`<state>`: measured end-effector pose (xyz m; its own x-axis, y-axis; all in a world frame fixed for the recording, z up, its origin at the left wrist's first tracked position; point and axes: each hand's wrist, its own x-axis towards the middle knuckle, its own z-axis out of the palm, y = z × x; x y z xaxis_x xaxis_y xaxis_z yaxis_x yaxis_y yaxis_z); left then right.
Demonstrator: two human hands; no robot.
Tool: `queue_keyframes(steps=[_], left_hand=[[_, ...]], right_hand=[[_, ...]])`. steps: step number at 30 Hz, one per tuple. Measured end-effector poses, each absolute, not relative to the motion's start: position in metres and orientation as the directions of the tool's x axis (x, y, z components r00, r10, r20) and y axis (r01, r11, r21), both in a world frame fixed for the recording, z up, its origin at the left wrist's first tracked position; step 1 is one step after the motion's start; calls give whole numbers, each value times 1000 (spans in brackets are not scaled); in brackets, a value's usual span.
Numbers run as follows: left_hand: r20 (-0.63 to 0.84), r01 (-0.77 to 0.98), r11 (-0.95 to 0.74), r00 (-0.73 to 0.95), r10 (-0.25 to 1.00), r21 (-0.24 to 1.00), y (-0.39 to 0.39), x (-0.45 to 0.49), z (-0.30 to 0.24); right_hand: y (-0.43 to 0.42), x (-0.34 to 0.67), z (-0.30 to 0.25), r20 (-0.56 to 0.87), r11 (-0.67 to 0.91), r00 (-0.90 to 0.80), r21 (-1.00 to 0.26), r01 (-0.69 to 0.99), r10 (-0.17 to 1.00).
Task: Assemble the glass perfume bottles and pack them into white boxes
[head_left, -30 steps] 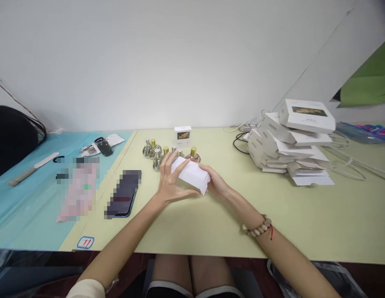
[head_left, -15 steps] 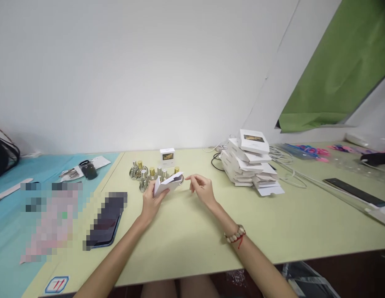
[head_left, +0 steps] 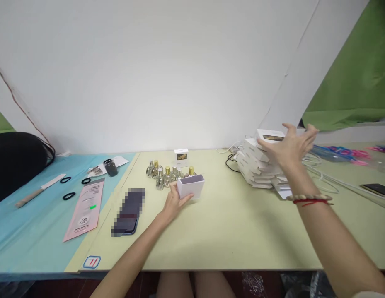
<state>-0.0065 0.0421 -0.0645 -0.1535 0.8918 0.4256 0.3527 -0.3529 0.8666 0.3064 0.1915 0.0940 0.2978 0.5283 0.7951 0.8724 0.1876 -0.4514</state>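
Observation:
My left hand (head_left: 176, 200) grips a small white carton (head_left: 192, 188). The carton stands upright with its mouth open at the top. Just behind it on the table is a group of glass perfume bottles (head_left: 166, 178) with gold and silver caps. A closed white carton (head_left: 181, 158) with a dark picture stands behind the bottles. Over on the right, my right hand (head_left: 290, 145) has its fingers and thumb spread at the top carton (head_left: 271, 135) of a stack of white cartons (head_left: 256, 167). Whether the thumb touches that carton I cannot tell.
On the left lie a phone (head_left: 128, 213), a pink packet (head_left: 86, 211), a knife (head_left: 39, 191), black rings (head_left: 69, 196) and a dark jar (head_left: 110, 167). White cables (head_left: 323, 174) run behind and right of the stack. The table's front edge (head_left: 226, 270) is near my legs.
My right hand has moved from near the held carton to the stack on the right, its fingers opening out. My left hand has tipped the carton upright, mouth up. The view has shifted.

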Motion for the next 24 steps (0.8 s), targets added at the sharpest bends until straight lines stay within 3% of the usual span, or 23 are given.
queue_keyframes(steps=[4,6,8,11,13,16,18,21,24], left_hand=[[404,345,-362,-55,913,866,38,-4,-66],[407,364,-365,-41,913,857,38,-3,-66],[415,378,-367,-51,908,850,38,-2,-66],[437,368,-381,-81,896,848,39,-2,-66],[454,326,-396,-122,883,859,39,-1,-66],[459,210,-419,-205,865,883,39,-1,-66],[459,143,-436,-254,851,888,39,0,-65],[451,95,-447,-337,826,889,38,0,-63],[414,92,-414,-406,815,906,36,0,-59]], right_hand=[[197,317,102,623,151,302,-567,809,722],[195,316,108,585,146,283,-578,803,760],[188,309,114,654,196,260,-539,819,710],[165,289,117,827,314,218,-421,851,518],[145,271,112,837,388,112,-361,848,535],[115,242,88,636,495,-173,-373,785,753],[97,226,65,438,477,-300,-382,791,848],[74,207,30,289,427,-343,-313,848,894],[55,195,3,303,464,-384,-262,846,872]])
